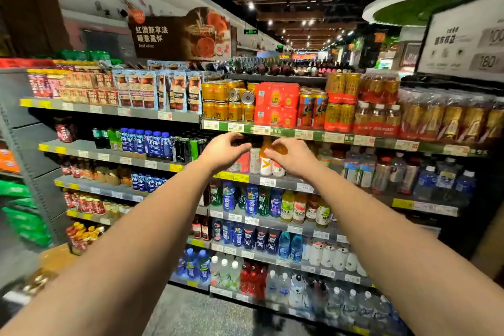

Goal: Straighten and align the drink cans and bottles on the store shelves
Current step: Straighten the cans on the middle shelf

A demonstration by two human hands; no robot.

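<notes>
My left hand (223, 153) and my right hand (293, 159) both reach into the second shelf (281, 181) of the drinks rack. An orange-capped bottle with a white and orange label (266, 159) stands upright between them. My right hand's fingers curl round the top of a neighbouring orange bottle (280, 149), whose body is mostly hidden by the hand. The fingers and thumb of my left hand curl round the dark top of a red-labelled bottle (243, 162). Stacked yellow cans (227, 110) sit on the shelf above, two of them lying on their sides (241, 95).
The top shelf edge (272, 131) with price tags hangs just over my fingers. Clear and dark bottles (381, 169) fill the same shelf to the right, and black cans (188, 148) to the left. Lower shelves hold blue, green and white bottles. The grey aisle floor (196, 311) lies below.
</notes>
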